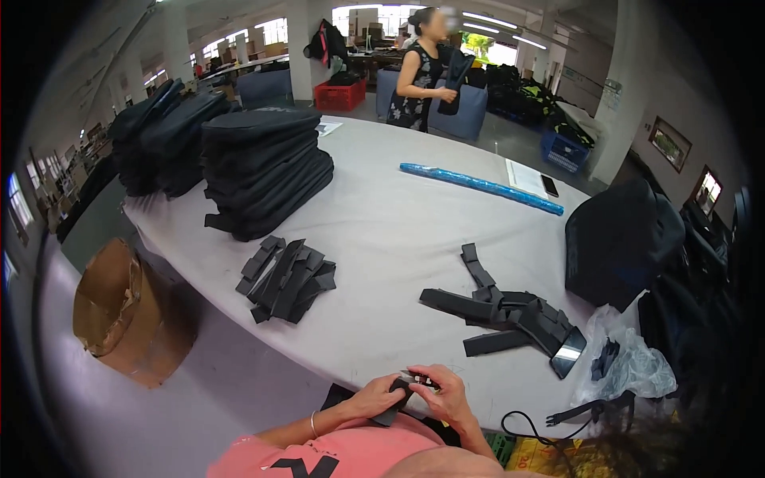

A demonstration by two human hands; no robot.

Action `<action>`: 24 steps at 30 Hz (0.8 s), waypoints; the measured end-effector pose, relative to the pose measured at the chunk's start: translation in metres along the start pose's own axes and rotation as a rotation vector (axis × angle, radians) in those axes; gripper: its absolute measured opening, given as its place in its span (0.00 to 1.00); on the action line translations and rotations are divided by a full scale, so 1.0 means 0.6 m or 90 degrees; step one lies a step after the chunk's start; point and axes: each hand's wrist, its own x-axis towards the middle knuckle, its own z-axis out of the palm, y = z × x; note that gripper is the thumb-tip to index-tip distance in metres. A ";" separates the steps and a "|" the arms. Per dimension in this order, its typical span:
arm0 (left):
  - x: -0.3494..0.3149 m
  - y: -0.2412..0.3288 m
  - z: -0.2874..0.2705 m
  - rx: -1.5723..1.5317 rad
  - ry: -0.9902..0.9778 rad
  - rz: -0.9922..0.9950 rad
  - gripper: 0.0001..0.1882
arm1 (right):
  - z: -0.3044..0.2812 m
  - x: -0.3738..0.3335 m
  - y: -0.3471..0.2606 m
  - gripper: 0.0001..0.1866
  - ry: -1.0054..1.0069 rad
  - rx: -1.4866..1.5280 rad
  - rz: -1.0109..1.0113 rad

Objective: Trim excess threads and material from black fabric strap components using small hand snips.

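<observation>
Close to my body at the table's near edge, my left hand [376, 397] is closed on a black strap piece [390, 412], which hangs down from the fingers. My right hand [446, 392] meets it from the other side, its fingers pinched around a small dark thing [420, 378] at the strap's upper end; what that is, I cannot make out. Ahead and to the left lies a pile of black strap pieces [293, 280]. A looser pile of similar straps [510, 315] is spread out on the right, with a phone [567, 353] against its edge.
Tall stacks of black bags [263, 167] stand at the far left of the white table [374, 239]. A blue wrapped roll [482, 188] lies across the back. At right are a black bag [617, 239] and a clear plastic bag [637, 370]. An open cardboard box [151, 342] stands left; a person [418, 76] is beyond.
</observation>
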 end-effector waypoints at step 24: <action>-0.006 0.084 -0.015 -0.178 0.052 -0.007 0.09 | -0.183 0.294 -0.183 0.20 0.295 -0.219 -0.195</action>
